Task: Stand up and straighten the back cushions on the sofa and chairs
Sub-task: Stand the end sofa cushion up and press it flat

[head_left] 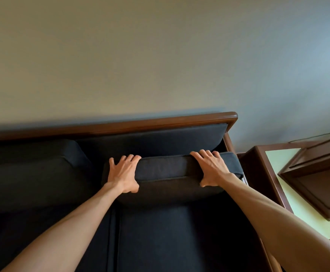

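Observation:
A dark navy back cushion [170, 173] stands at the right end of the sofa, its top edge a little in front of the padded backrest [160, 140]. My left hand [124, 173] grips the cushion's top left part, fingers over the top and thumb on the front face. My right hand [212, 168] grips its top right part the same way. A second dark back cushion [32, 173] leans against the backrest on the left. The sofa has a brown wooden frame [121, 125] and dark seat cushions [180, 238].
A plain wall rises close behind the sofa. To the right stands a brown wooden side table [262, 173] with a pale green top, and a dark wooden box-like piece [317, 179] sits on it. The sofa's wooden right armrest runs along my right forearm.

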The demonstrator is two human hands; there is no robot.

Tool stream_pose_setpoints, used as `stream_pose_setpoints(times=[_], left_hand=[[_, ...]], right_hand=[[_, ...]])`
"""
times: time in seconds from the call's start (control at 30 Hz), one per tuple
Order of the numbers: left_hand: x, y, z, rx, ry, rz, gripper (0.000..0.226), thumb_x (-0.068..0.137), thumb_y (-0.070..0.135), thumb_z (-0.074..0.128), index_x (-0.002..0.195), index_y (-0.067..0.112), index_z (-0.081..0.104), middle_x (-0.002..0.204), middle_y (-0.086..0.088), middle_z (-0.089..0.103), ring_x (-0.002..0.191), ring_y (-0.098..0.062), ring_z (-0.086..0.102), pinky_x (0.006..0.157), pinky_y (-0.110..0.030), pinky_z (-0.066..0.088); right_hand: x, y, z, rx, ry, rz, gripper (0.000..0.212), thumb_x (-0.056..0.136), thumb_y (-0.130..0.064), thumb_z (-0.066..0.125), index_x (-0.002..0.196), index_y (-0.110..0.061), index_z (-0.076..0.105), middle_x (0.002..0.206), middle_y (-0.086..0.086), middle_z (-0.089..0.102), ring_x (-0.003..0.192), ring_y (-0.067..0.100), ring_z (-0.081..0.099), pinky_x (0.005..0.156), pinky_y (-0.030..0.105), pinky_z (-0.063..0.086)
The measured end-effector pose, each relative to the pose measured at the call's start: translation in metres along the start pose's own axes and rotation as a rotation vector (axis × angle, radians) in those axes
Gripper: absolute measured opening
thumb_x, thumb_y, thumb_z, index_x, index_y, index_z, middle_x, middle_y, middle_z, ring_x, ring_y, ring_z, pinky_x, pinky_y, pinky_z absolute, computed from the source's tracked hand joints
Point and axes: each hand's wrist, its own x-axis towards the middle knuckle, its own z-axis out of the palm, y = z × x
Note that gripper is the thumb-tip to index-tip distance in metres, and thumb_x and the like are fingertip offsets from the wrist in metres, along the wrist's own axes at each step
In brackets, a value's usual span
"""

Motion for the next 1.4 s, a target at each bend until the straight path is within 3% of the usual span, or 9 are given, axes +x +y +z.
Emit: stream_pose_setpoints(times=[0.17, 0.33, 0.57, 0.73, 0.83, 1.0, 1.1, 1.17, 1.4], left_hand=[[0.032, 0.004, -0.015, 0.029, -0.024, -0.04, 0.119, 0.061, 0.021, 0.087, 0.154, 0.021, 0.013, 0.158, -0.004, 0.025, 0.147, -0.027, 0.019, 0.116, -0.061, 0.019], [0.039, 0.008, -0.011, -0.014, -0.057, -0.048, 0.111, 0.079, 0.021, 0.076, 0.155, 0.028, -0.005, 0.164, -0.002, -0.006, 0.151, -0.028, -0.004, 0.117, -0.06, 0.012], [0.043, 0.009, -0.001, -0.01, -0.01, -0.059, 0.109, 0.083, 0.029, 0.073, 0.155, 0.03, -0.009, 0.164, 0.0, -0.009, 0.151, -0.027, -0.007, 0.117, -0.059, 0.007], [0.047, -0.004, -0.004, 0.048, 0.046, -0.019, 0.097, 0.088, 0.028, 0.069, 0.154, 0.036, -0.001, 0.164, -0.001, 0.004, 0.15, -0.027, 0.007, 0.115, -0.056, 0.019], [0.048, -0.015, -0.001, 0.001, 0.149, 0.006, 0.087, 0.087, 0.026, 0.071, 0.154, 0.034, 0.015, 0.162, 0.0, 0.018, 0.147, -0.024, 0.018, 0.111, -0.053, 0.025], [0.036, -0.031, 0.032, -0.36, 0.486, 0.014, 0.056, 0.074, 0.023, 0.083, 0.126, 0.016, 0.063, 0.138, -0.003, 0.058, 0.132, -0.02, 0.049, 0.104, -0.044, 0.033], [0.042, -0.033, 0.031, -0.476, 0.579, -0.002, 0.025, 0.08, 0.018, 0.079, 0.104, 0.015, 0.075, 0.118, -0.002, 0.071, 0.117, -0.021, 0.061, 0.097, -0.042, 0.038], [0.045, -0.031, 0.021, -0.488, 0.574, -0.013, 0.011, 0.083, 0.013, 0.075, 0.093, 0.016, 0.077, 0.108, -0.001, 0.074, 0.109, -0.02, 0.065, 0.092, -0.041, 0.041], [0.026, -0.03, 0.018, -0.4, 0.624, -0.015, 0.014, 0.083, 0.002, 0.071, 0.083, 0.016, 0.066, 0.092, 0.003, 0.07, 0.086, -0.023, 0.063, 0.071, -0.042, 0.047]], right_hand=[[0.012, -0.002, 0.005, 0.088, 0.055, 0.126, 0.116, 0.064, -0.031, 0.082, 0.155, -0.021, 0.012, 0.156, 0.015, 0.018, 0.147, 0.035, 0.014, 0.116, 0.058, 0.018], [0.018, -0.007, 0.018, 0.146, 0.135, 0.203, 0.086, 0.088, -0.017, 0.065, 0.156, -0.019, 0.012, 0.162, 0.013, 0.016, 0.15, 0.035, 0.008, 0.115, 0.065, 0.014], [0.04, -0.001, 0.015, 0.283, 0.085, 0.197, 0.07, 0.101, -0.019, 0.045, 0.156, -0.025, 0.002, 0.164, 0.005, 0.001, 0.15, 0.031, -0.008, 0.114, 0.065, 0.008], [0.047, 0.002, -0.004, 0.127, 0.111, 0.232, 0.083, 0.083, -0.029, 0.074, 0.149, -0.019, 0.025, 0.154, 0.009, 0.028, 0.143, 0.032, 0.023, 0.108, 0.062, 0.026], [0.049, 0.0, 0.0, 0.068, 0.264, 0.198, 0.065, 0.071, -0.023, 0.084, 0.125, -0.015, 0.05, 0.125, 0.007, 0.052, 0.119, 0.032, 0.048, 0.097, 0.056, 0.037], [0.039, 0.008, 0.016, 0.308, 0.52, 0.137, 0.027, 0.078, -0.017, 0.079, 0.102, -0.013, 0.066, 0.103, 0.005, 0.065, 0.098, 0.031, 0.057, 0.083, 0.047, 0.042], [0.05, 0.016, 0.004, 0.513, 0.511, 0.176, 0.004, 0.084, -0.009, 0.072, 0.088, -0.012, 0.07, 0.09, 0.004, 0.068, 0.088, 0.029, 0.058, 0.075, 0.042, 0.045], [0.059, 0.02, -0.001, 0.52, 0.439, 0.182, 0.007, 0.089, -0.007, 0.065, 0.086, -0.011, 0.068, 0.089, 0.005, 0.065, 0.088, 0.028, 0.055, 0.07, 0.037, 0.04], [0.075, 0.024, -0.023, 0.418, 0.284, 0.095, 0.019, 0.095, -0.004, 0.051, 0.083, -0.018, 0.047, 0.087, 0.002, 0.049, 0.09, 0.029, 0.047, 0.071, 0.034, 0.032]])
